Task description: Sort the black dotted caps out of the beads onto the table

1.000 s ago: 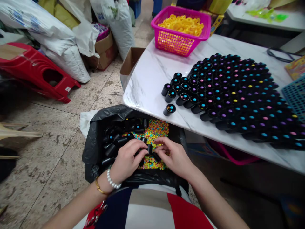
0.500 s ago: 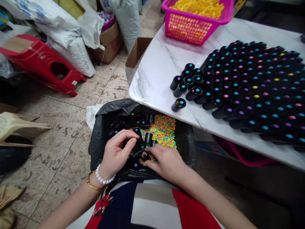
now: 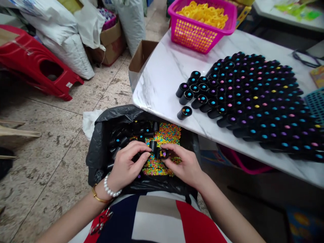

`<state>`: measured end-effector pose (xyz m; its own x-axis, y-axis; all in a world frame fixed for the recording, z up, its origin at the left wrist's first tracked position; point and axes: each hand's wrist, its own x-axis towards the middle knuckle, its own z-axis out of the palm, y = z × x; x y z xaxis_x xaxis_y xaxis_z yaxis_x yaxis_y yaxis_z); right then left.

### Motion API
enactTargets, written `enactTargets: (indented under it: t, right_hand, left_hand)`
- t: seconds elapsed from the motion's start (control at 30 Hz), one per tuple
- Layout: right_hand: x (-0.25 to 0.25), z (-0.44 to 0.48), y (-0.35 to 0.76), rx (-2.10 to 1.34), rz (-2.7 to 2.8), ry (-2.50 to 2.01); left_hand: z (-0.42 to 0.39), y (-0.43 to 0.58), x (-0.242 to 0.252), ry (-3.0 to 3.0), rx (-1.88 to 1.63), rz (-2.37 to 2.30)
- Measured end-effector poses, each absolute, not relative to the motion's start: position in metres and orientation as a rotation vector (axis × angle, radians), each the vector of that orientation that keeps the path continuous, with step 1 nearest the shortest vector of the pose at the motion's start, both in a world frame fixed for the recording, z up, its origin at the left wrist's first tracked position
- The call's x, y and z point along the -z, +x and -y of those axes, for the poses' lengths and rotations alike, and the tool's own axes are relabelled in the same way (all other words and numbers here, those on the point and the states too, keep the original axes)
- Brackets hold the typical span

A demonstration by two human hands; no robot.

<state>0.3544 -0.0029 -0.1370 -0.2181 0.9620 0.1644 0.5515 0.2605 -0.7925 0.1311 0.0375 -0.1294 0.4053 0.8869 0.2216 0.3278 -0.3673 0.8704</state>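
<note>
Close in over the black-bag-lined container, the right hand has thumb and fingers curled narrowly around a bead-filled black tube, while the left hand, thumb and fingertips nearly together, is right beside a second black tube, and whether it grips that one you cannot tell! Under the fingers lie multicoloured beads, more tubes piled to the left; beyond, on the marbled table, stands a packed crowd of bead-topped tubes, with a pink basket of yellow rings behind.
</note>
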Motion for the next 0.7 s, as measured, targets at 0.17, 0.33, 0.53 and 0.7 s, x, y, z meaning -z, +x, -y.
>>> enactTargets:
  t: [0.17, 0.33, 0.53, 0.7]
  right_hand:
    - [0.138, -0.009, 0.359, -0.669, 1.999, -1.550]
    - [0.140, -0.019, 0.355, -0.518, 2.172, -1.743]
    - [0.128, -0.019, 0.354, -0.653, 1.844, -1.402]
    - [0.126, -0.012, 0.346, -0.587, 1.826, -1.291]
  left_hand:
    - [-0.035, 0.131, 0.132, 1.889, -0.904, -1.028]
    - [-0.034, 0.133, 0.134, 1.890, -0.908, -1.008]
    - [-0.033, 0.131, 0.135, 1.901, -0.925, -1.044]
    - [-0.033, 0.136, 0.127, 1.929, -0.875, -1.065]
